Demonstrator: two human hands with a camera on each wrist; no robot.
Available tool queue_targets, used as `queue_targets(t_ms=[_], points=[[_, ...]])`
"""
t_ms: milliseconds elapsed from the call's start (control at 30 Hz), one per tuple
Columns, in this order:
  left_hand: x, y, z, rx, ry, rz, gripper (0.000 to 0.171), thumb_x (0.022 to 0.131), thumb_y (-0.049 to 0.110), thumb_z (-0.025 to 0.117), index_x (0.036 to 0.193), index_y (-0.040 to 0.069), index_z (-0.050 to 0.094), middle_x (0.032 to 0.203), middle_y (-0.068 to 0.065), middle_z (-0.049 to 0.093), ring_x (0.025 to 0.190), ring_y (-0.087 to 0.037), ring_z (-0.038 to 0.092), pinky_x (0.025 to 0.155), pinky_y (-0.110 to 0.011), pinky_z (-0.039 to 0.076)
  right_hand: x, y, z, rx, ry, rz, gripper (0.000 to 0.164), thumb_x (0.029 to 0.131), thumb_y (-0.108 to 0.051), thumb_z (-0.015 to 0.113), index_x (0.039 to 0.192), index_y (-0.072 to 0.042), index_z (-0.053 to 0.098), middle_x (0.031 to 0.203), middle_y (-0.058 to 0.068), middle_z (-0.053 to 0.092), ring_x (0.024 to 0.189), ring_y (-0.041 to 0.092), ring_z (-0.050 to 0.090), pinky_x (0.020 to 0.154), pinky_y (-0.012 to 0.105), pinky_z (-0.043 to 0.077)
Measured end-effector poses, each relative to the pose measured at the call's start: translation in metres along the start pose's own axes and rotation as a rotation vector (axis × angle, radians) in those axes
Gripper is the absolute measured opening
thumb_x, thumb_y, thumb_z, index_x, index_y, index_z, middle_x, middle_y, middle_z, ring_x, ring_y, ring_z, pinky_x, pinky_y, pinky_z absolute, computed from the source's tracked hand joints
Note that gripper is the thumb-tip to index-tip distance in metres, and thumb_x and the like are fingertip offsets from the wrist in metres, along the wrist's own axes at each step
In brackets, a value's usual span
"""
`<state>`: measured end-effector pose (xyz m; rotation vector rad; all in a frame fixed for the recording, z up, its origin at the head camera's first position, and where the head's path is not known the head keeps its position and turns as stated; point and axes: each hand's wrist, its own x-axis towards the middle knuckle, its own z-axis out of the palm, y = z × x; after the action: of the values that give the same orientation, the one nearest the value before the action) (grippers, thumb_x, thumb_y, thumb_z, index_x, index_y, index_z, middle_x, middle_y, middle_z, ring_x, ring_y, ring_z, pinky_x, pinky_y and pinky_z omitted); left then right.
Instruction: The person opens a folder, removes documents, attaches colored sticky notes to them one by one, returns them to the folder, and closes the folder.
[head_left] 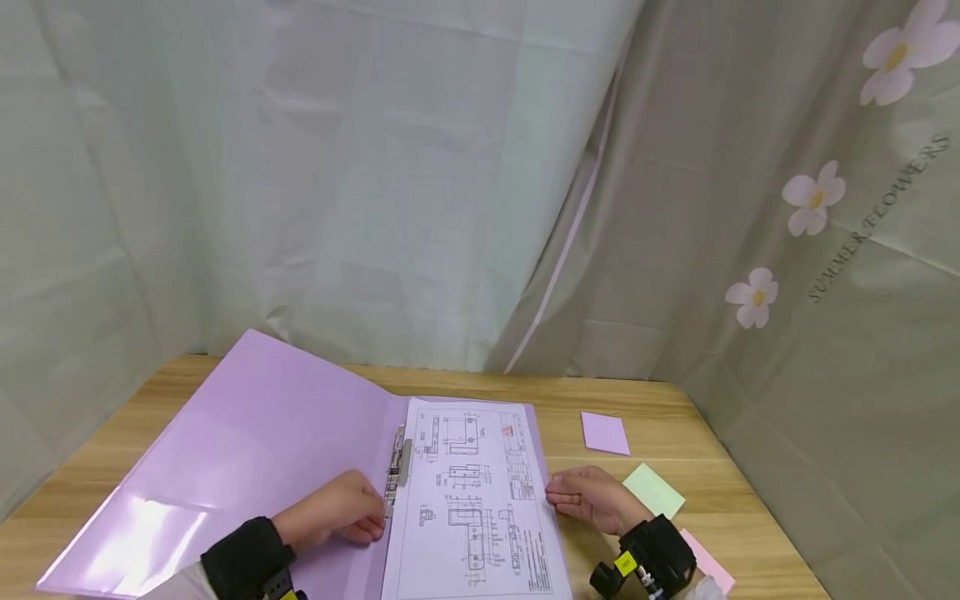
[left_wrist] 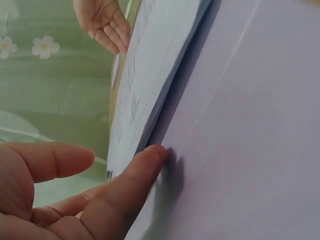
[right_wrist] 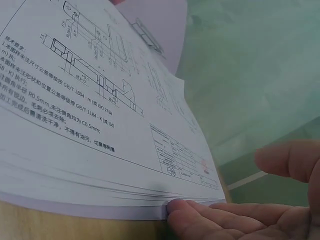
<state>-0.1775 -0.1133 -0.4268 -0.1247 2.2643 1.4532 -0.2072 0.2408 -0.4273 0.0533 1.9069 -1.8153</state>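
Note:
An open purple folder [head_left: 277, 425] lies on the wooden table, its cover spread to the left. On its right half sits a stack of papers [head_left: 498, 467], the top sheet printed with technical drawings. A metal clip [head_left: 395, 479] runs along the folder's spine at the papers' left edge. My left hand [head_left: 343, 510] has its fingertips at that left edge, low against the folder, with the thumb held apart. At the stack's right edge, my right hand [head_left: 591, 497] touches the folder and sheet edges with extended fingers [right_wrist: 200, 215], thumb raised away.
To the right lie a purple sticky note [head_left: 605, 433], a green one [head_left: 655, 490] and a pink one [head_left: 708, 562], the last partly behind the right wrist camera. Curtains [head_left: 420, 208] hang behind the wooden table [head_left: 585, 385] and at both sides.

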Motion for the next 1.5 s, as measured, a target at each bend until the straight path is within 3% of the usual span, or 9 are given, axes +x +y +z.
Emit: queue_targets(t_ms=[200, 433, 600, 900, 1100, 1300, 1500], points=[[0.002, -0.003, 0.002, -0.068, -0.074, -0.009, 0.014, 0.082, 0.000, 0.052, 0.079, -0.009, 0.062, 0.063, -0.009, 0.060, 0.053, -0.011, 0.057, 0.054, -0.024, 0.052, 0.005, -0.002, 0.002, -0.014, 0.002, 0.021, 0.037, 0.090, -0.011, 0.048, 0.113, 0.018, 0.044, 0.088, 0.006, 0.066, 0.083, 0.012, 0.064, 0.083, 0.032, 0.049], [0.006, -0.006, 0.001, -0.126, -0.101, -0.034, 0.016, 0.085, 0.001, 0.051, 0.083, -0.011, 0.062, 0.066, -0.009, 0.060, 0.055, -0.011, 0.058, 0.055, -0.023, 0.052, 0.013, 0.000, 0.002, -0.003, 0.012, 0.043, 0.030, 0.088, -0.006, 0.048, 0.108, 0.016, 0.050, 0.083, 0.005, 0.067, 0.079, 0.013, 0.064, 0.078, 0.029, 0.051], [0.005, -0.006, 0.003, -0.176, -0.122, -0.022, 0.015, 0.084, 0.000, 0.051, 0.085, -0.013, 0.060, 0.066, -0.009, 0.059, 0.055, -0.011, 0.058, 0.056, -0.023, 0.052, 0.019, 0.005, 0.001, -0.020, 0.007, 0.047, 0.018, 0.085, -0.006, 0.051, 0.093, 0.007, 0.061, 0.076, 0.003, 0.065, 0.073, 0.012, 0.062, 0.071, 0.027, 0.052], [0.007, -0.006, 0.007, -0.195, -0.076, -0.052, 0.013, 0.084, -0.002, 0.052, 0.084, -0.012, 0.060, 0.067, -0.009, 0.058, 0.055, -0.011, 0.055, 0.056, -0.022, 0.051, 0.026, 0.008, 0.003, -0.058, 0.004, 0.066, 0.016, 0.085, -0.009, 0.053, 0.071, -0.009, 0.061, 0.067, -0.001, 0.062, 0.062, 0.008, 0.058, 0.062, 0.023, 0.050], [0.006, -0.005, 0.007, -0.195, -0.090, -0.058, 0.015, 0.084, -0.001, 0.052, 0.087, -0.013, 0.060, 0.068, -0.009, 0.060, 0.055, -0.010, 0.056, 0.056, -0.021, 0.050, 0.029, 0.005, 0.006, -0.138, 0.048, 0.093, 0.010, 0.081, -0.007, 0.054, 0.074, -0.004, 0.061, 0.065, 0.000, 0.058, 0.058, 0.010, 0.053, 0.059, 0.023, 0.049], [0.007, -0.006, 0.007, -0.195, -0.097, -0.080, 0.015, 0.083, 0.001, 0.053, 0.086, -0.011, 0.061, 0.067, -0.009, 0.060, 0.053, -0.010, 0.055, 0.054, -0.020, 0.049, 0.029, 0.008, 0.009, -0.240, 0.047, 0.051, 0.017, 0.083, -0.007, 0.053, 0.087, 0.006, 0.063, 0.066, 0.001, 0.060, 0.058, 0.010, 0.053, 0.057, 0.024, 0.049], [0.006, -0.004, 0.009, -0.180, -0.071, -0.091, 0.011, 0.080, 0.000, 0.055, 0.084, -0.009, 0.061, 0.066, -0.006, 0.058, 0.054, -0.010, 0.053, 0.054, -0.021, 0.048, 0.026, 0.005, 0.013, -0.394, 0.084, 0.013, 0.021, 0.086, -0.010, 0.054, 0.094, 0.007, 0.064, 0.075, 0.004, 0.064, 0.062, 0.013, 0.057, 0.059, 0.027, 0.051]])
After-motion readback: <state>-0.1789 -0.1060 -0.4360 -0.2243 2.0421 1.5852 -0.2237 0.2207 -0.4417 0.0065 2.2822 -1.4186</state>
